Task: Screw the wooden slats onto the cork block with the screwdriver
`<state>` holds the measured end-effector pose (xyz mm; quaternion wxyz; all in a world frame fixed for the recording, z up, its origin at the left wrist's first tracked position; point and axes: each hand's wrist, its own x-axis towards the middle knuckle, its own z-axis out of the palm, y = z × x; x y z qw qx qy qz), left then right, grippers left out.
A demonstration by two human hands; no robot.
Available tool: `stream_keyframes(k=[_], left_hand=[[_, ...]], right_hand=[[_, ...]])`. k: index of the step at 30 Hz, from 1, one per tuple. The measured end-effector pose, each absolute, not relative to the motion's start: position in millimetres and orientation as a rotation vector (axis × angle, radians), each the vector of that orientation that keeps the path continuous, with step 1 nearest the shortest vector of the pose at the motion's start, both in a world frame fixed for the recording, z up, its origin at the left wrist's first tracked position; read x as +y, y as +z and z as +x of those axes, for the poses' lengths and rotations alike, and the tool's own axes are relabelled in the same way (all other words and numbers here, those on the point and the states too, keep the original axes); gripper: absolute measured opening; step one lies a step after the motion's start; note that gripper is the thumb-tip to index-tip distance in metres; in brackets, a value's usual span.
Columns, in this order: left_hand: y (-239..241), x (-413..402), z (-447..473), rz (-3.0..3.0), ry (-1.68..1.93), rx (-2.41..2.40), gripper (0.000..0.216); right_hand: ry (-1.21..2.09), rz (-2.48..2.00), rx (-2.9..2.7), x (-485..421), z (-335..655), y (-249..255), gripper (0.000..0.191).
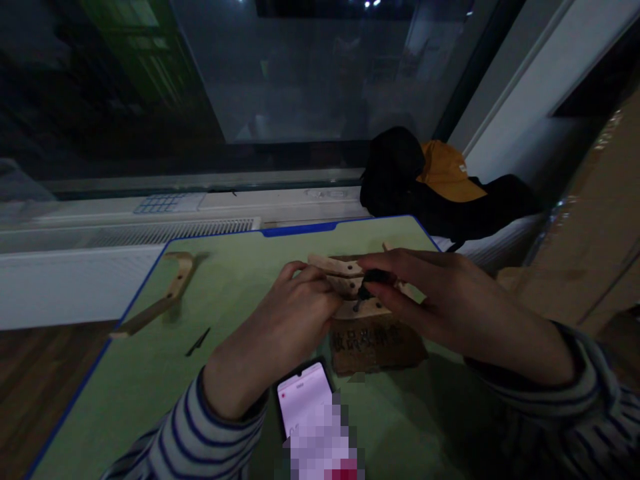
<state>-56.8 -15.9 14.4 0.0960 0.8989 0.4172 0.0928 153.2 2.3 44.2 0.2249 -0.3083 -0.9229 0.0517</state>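
My left hand [280, 327] grips a stack of pale wooden pieces [336, 267] on top of a brown wooden box [375, 343] with characters on its front. My right hand [440, 300] pinches a small black tool [367, 287] whose thin tip points down into one wooden piece. Both hands are closed and meet over the box at the middle of the green mat [150, 373]. Striped sleeves cover both wrists.
A curved wooden part [165, 297] lies at the mat's left, a thin dark tool [199, 341] nearer me. A lit phone [305, 393] lies below my hands. A black bag with an orange cap [447, 175] sits on the sill at back right. A cardboard surface stands at right.
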Motion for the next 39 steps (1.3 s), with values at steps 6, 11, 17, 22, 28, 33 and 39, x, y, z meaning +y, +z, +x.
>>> stream_keyframes(k=[6, 11, 17, 22, 28, 33, 39], left_hand=[[12.8, -14.7, -56.1, 2.681, 0.263, 1.245, 0.011], [11.5, -13.7, -57.7, 2.681, 0.264, 1.233, 0.011], [11.3, -12.9, -57.5, 2.685, 0.269, 1.230, 0.013], [12.2, -12.8, -56.7, 2.681, 0.231, 1.250, 0.015], [11.4, -13.3, -57.2, 2.691, 0.222, 1.244, 0.015], [12.2, -12.7, -57.3, 2.678, 0.215, 1.242, 0.015], [15.2, -12.1, -55.1, 2.680, 0.190, 1.250, 0.017]], right_hand=[[0.124, -0.853, -2.548, 2.1, 151.7, 44.2, 0.027], [0.142, -0.864, -2.558, 2.7, 150.6, 44.0, 0.029], [0.174, -0.834, -2.556, 1.7, 149.6, 44.8, 0.033], [0.216, -0.823, -2.557, 2.0, 149.6, 45.0, 0.033], [0.186, -0.840, -2.560, 3.9, 150.3, 40.9, 0.033], [0.138, -0.878, -2.528, 7.3, 151.7, 37.9, 0.027], [0.097, -0.905, -2.506, 5.8, 150.4, 38.5, 0.023]])
